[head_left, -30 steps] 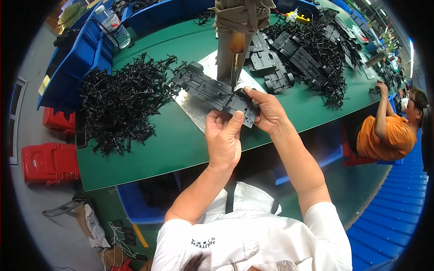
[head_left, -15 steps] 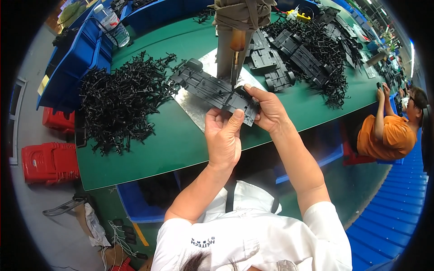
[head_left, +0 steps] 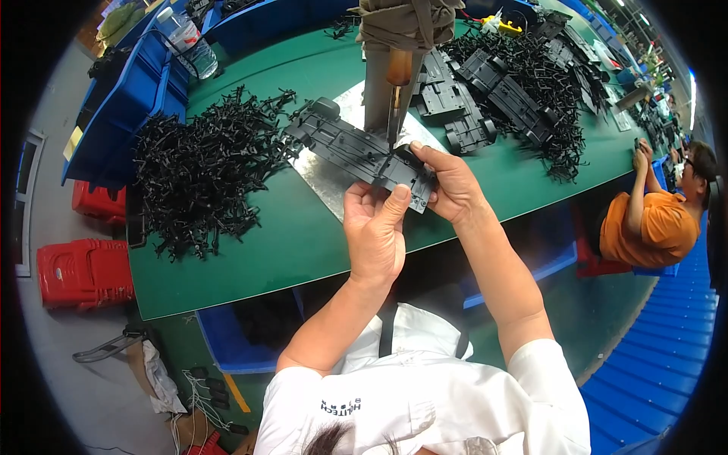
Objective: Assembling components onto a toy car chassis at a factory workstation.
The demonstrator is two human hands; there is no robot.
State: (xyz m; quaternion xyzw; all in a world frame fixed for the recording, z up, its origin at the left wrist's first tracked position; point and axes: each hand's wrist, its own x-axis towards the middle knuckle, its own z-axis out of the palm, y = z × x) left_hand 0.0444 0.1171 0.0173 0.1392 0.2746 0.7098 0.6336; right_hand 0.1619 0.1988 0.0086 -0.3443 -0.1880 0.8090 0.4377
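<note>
Both hands hold a black plastic toy car chassis, its ribbed side up and tilted over a metal plate. My left hand grips its near edge, thumb on top and fingers underneath. My right hand pinches the right end near a wheel, the thumb and fingers closed on it. Above the chassis, an upright tool with an amber body points its thin metal tip down, at or just over the part beside my right thumb; whether it touches I cannot tell. Cloth wraps the post around the tool.
Left on the green table lies a heap of small black plastic parts. More chassis and another heap are at the right. A blue bin and a bottle stand far left. A co-worker in orange sits at right.
My hands, the chassis and the tool stay in practically the same place. At the right, the co-worker's hands and head have shifted slightly.
</note>
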